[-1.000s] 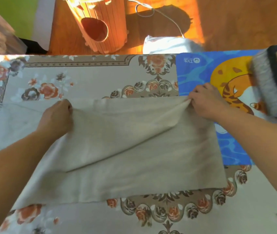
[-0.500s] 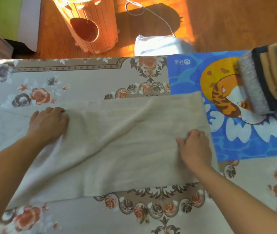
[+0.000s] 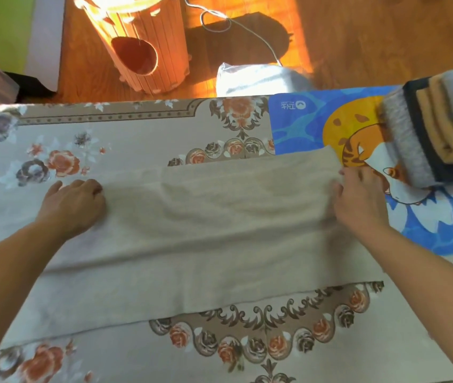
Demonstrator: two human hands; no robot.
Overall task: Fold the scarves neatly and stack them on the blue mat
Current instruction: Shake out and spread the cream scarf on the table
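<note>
Matt beige cloth scarf point(image 3: 206, 230); slatted wooden basket point(image 3: 148, 45).

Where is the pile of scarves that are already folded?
In the head view, the folded stack sits at the far right on the blue mat, just beyond the right hand and the beige scarf being folded.

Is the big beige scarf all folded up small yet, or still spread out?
Still mostly spread out. The beige scarf lies wide and flat across the flowery tablecloth, with one layer doubled over.
</note>
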